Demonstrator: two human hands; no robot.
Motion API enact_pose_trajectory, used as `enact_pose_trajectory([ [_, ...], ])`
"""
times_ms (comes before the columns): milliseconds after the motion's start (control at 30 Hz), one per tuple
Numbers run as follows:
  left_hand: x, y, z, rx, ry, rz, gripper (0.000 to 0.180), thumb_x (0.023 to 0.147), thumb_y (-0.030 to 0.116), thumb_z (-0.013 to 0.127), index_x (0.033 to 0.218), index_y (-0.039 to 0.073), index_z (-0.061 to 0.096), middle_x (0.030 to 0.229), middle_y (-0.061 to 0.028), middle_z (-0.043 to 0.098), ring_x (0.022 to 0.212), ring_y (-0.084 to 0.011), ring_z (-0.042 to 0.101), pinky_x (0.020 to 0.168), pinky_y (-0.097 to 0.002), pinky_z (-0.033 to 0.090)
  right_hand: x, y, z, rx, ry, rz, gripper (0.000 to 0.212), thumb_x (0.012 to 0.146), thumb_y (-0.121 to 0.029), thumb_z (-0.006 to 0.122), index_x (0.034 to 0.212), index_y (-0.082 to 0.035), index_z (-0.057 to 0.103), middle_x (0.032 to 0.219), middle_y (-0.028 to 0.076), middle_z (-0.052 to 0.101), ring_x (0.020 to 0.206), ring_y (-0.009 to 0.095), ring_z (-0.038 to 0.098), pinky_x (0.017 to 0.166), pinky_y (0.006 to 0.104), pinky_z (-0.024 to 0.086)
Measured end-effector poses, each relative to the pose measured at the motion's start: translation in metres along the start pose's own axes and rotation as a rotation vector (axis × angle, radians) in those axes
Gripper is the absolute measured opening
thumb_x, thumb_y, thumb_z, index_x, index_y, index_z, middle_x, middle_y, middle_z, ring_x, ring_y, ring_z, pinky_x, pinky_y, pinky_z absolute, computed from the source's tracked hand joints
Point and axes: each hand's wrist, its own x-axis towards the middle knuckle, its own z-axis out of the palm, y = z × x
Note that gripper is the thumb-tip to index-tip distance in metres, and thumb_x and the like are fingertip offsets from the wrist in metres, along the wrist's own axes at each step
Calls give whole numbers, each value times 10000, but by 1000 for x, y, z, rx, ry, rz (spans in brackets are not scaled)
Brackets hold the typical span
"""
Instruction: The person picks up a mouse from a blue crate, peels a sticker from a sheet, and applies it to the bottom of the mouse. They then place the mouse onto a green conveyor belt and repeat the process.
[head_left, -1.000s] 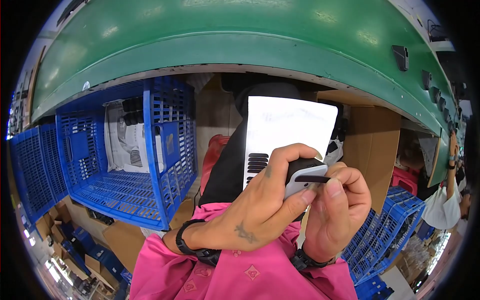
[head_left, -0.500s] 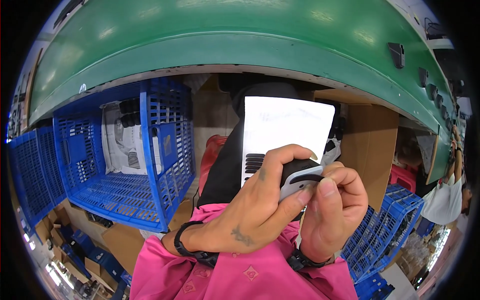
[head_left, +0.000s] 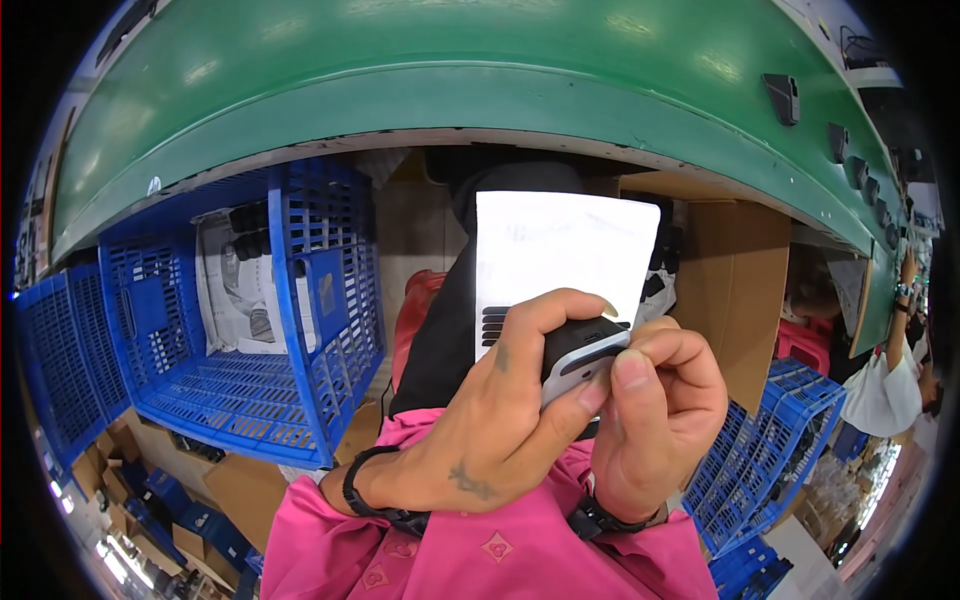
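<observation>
My left hand [head_left: 490, 420] is wrapped round a small black device [head_left: 575, 342] with a light grey face, its thumb lying on that face. A small slot shows in the black side and a dark dot in the grey face. On the face lies a rounded black strip [head_left: 598, 352]; its right end meets my right hand [head_left: 660, 410], whose thumb and index finger are pinched there. The fingertips partly hide that end. Beneath the hands, a white sheet [head_left: 560, 250] rests over my lap, with a column of similar black strips [head_left: 494, 326] along its lower left.
A green table [head_left: 420, 100] spans the far side, with several black parts [head_left: 783, 98] at its right. Blue crates [head_left: 325, 290] stand at left, another blue crate [head_left: 765, 460] at lower right. A cardboard box [head_left: 735, 290] sits under the table. Another person's arm [head_left: 898, 320] shows far right.
The black strip now lies closer against the device's grey face; before, its end stood off toward my right fingers. Both hands and the device have shifted slightly left in view.
</observation>
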Motion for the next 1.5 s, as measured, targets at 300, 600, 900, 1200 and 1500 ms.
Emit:
enact_pose_trajectory([
  [300, 1, 0, -2, 21, -6, -24, 469, 921, 113, 535, 1311, -7, 303, 1110, -197, 519, 990, -313, 571, 853, -377, 452, 7, 11, -2, 11, 44, -62, 97, 858, 44, 591, 890, 9, 507, 815, 44, 535, 667, 53, 499, 620, 192, 420],
  [600, 8, -16, 0, -333, 54, -47, 501, 960, 213, 493, 1331, 60, 195, 1232, -223, 483, 767, -147, 566, 603, -255, 500, 3, 27, -45, -462, -365, -115, 157, 897, -89, 582, 941, 60, 558, 833, 53, 541, 659, 82, 546, 571, 209, 449],
  [900, 39, -24, -30, -198, -262, 41, 517, 877, 211, 621, 1270, 42, 331, 1320, -212, 453, 985, -190, 578, 850, -291, 472, 37, 3, -61, -288, -398, 24, 242, 762, -23, 736, 949, 49, 600, 889, 40, 564, 750, 68, 518, 622, 194, 424],
  [1200, 21, -49, -72, -247, 321, -80, 473, 912, 396, 475, 1133, -15, 548, 1014, -93, 623, 723, -92, 570, 561, -222, 442, 21, 44, -45, -883, -225, -404, 175, 783, -11, 689, 957, -13, 668, 869, 90, 580, 623, 145, 550, 593, 245, 455],
  [1500, -24, -89, -60, -254, -45, -303, 419, 917, 261, 537, 1217, -30, 514, 1147, -54, 494, 1025, -115, 478, 876, -245, 388, 4, 89, -30, -1139, -236, -619, 289, 726, -19, 723, 1009, -10, 668, 892, 68, 539, 860, 257, 512, 758, 384, 400],
])
